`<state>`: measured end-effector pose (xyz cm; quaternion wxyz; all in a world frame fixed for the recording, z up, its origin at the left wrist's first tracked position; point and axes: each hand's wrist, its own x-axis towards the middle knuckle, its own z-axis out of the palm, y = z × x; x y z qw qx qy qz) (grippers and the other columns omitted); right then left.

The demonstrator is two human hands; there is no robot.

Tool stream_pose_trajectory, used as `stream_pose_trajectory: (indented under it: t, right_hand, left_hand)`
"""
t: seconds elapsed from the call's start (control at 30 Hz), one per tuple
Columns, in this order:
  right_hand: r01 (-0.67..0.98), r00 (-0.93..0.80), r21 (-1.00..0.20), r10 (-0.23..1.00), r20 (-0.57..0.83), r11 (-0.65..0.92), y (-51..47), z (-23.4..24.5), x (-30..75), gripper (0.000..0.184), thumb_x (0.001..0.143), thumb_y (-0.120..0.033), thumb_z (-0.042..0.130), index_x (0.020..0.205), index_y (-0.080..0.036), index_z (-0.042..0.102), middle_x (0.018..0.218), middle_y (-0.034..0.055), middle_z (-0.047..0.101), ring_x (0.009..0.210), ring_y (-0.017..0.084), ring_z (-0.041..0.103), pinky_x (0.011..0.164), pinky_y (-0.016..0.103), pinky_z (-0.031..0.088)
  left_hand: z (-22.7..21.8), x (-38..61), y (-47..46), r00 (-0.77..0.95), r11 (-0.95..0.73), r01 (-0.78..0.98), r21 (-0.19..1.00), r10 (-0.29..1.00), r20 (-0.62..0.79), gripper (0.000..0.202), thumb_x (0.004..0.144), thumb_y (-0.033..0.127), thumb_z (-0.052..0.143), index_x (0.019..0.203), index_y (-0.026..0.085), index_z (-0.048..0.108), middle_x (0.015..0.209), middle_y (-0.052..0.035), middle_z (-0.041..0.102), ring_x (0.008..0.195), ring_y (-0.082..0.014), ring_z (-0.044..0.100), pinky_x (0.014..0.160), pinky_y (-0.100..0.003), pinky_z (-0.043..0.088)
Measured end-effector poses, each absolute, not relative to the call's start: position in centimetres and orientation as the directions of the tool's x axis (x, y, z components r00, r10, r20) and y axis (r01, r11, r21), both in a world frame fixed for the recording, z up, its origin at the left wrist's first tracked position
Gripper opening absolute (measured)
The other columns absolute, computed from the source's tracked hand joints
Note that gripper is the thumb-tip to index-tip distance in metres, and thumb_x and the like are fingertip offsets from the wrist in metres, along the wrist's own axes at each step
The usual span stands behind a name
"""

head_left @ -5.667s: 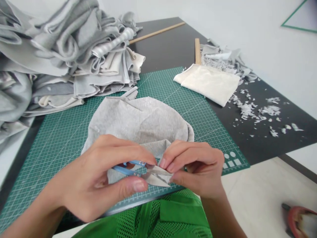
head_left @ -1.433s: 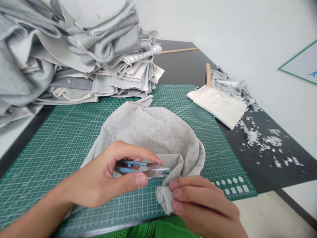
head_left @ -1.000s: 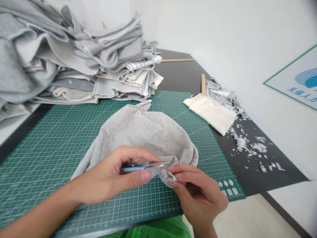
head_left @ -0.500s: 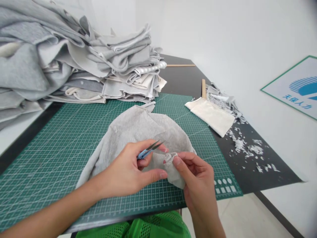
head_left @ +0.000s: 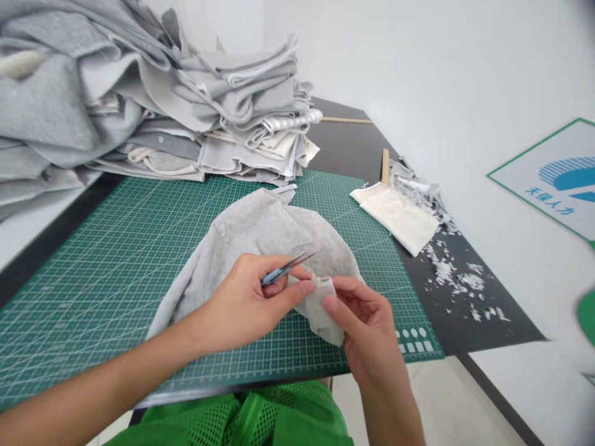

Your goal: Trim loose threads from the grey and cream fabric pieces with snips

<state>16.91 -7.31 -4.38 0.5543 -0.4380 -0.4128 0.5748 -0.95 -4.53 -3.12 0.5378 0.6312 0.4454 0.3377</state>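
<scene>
Your left hand (head_left: pixel 246 303) gripped blue snips (head_left: pixel 284 270) near your right hand (head_left: pixel 367 328), which pinched gray cloth (head_left: pixel 251 235), so one slip could have cut you.

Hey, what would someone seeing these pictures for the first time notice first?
The big heap of grey and cream fabric fills the upper left, behind the green cutting mat. Near the mat's middle, the left hand holds small blue-handled snips while the right hand pinches a grey fabric piece. To the right, white scraps lie scattered on the black table.
</scene>
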Motion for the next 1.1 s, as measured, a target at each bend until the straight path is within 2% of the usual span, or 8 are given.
stream_pose_trajectory:
  t: [0.1,0.2,0.4,0.53,0.63,0.77,0.97,1.1]
  right_hand:
    - [-0.240,-0.080,-0.969,0.996,-0.036,-0.054,-7.2,-4.4,17.2,0.025,0.068,-0.020,0.086,0.092,-0.024,0.077,0.086,0.0034,0.081,0.073,0.017,0.076,0.062,0.023,0.063]
    - [-0.215,-0.053,-0.975,0.997,-0.051,-0.062,-6.9,-4.4,17.1,0.019,0.072,-0.022,0.084,0.090,-0.024,0.077,0.085,0.0017,0.081,0.073,0.017,0.076,0.062,0.023,0.063]
    - [-0.286,0.030,-0.951,0.991,-0.128,-0.114,-6.3,-4.0,16.7,0.014,0.070,-0.023,0.085,0.082,-0.022,0.078,0.077,0.0010,0.080,0.063,0.013,0.074,0.057,0.018,0.060]
    - [-0.317,0.094,-0.941,0.984,-0.153,-0.116,-6.3,-3.6,16.6,0.020,0.067,-0.022,0.087,0.085,-0.021,0.077,0.069,-0.0008,0.077,0.054,0.011,0.070,0.050,0.016,0.057]
    - [-0.255,0.107,-0.965,0.989,-0.099,-0.069,-6.6,-3.4,16.5,0.027,0.069,-0.020,0.086,0.093,-0.022,0.075,0.069,-0.0011,0.077,0.057,0.012,0.071,0.052,0.017,0.057]
    - [-0.136,0.085,-0.991,0.996,-0.002,0.010,-7.1,-3.2,16.6,0.033,0.074,-0.019,0.083,0.105,-0.025,0.073,0.075,-0.0006,0.078,0.065,0.012,0.073,0.058,0.018,0.058]
    - [-0.045,0.051,-0.999,0.998,0.020,0.022,-7.1,-2.7,17.7,0.029,0.079,-0.017,0.079,0.105,-0.029,0.077,0.086,0.0007,0.077,0.074,0.012,0.071,0.061,0.018,0.058]
    - [-0.017,-0.027,-1.000,1.000,-0.012,-0.012,-7.0,-1.8,18.4,0.026,0.079,-0.019,0.080,0.102,-0.031,0.079,0.085,0.0006,0.078,0.073,0.012,0.071,0.062,0.018,0.059]
  left_hand:
    - [-3.2,-0.9,-4.4,0.376,-0.051,0.209,0.976,0.926,-0.032,0.025,0.093,0.039,0.059,0.085,0.017,0.070,0.053,0.0067,0.031,0.047,-0.0067,0.028,0.041,-0.018,0.022]
    - [-3.2,-0.8,-4.3,0.371,-0.065,0.216,0.974,0.928,-0.021,0.024,0.092,0.038,0.059,0.086,0.018,0.071,0.054,0.0062,0.034,0.049,-0.0071,0.029,0.042,-0.018,0.023]
    - [-3.0,-0.8,-4.2,0.399,-0.060,0.181,0.982,0.917,-0.018,0.031,0.095,0.041,0.054,0.089,0.017,0.072,0.070,0.0013,0.058,0.061,-0.0095,0.045,0.053,-0.020,0.038]
    - [-3.0,-0.7,-4.7,0.401,-0.042,0.214,0.976,0.915,-0.049,0.033,0.090,0.046,0.062,0.107,0.019,0.069,0.057,0.0069,0.041,0.050,-0.0078,0.034,0.045,-0.019,0.029]
    - [-3.3,-0.3,-5.2,0.357,-0.041,0.313,0.949,0.931,-0.077,0.035,0.081,0.045,0.072,0.104,0.019,0.068,0.053,0.0100,0.029,0.046,-0.0066,0.025,0.043,-0.019,0.022]
    - [-3.6,0.0,-5.4,0.381,-0.018,0.256,0.967,0.921,-0.084,0.025,0.088,0.042,0.064,0.082,0.018,0.064,0.052,0.0092,0.027,0.047,-0.0067,0.023,0.044,-0.020,0.020]
    - [-2.8,-0.8,-4.9,0.508,0.144,0.072,0.987,0.846,-0.160,0.025,0.092,0.036,0.059,0.080,0.014,0.066,0.063,0.0048,0.044,0.056,-0.0069,0.033,0.049,-0.019,0.028]
    - [-2.9,-1.4,-4.3,0.599,0.271,-0.093,0.958,0.784,-0.164,0.023,0.092,0.032,0.059,0.077,0.014,0.062,0.054,0.0080,0.034,0.051,-0.0058,0.027,0.046,-0.019,0.023]
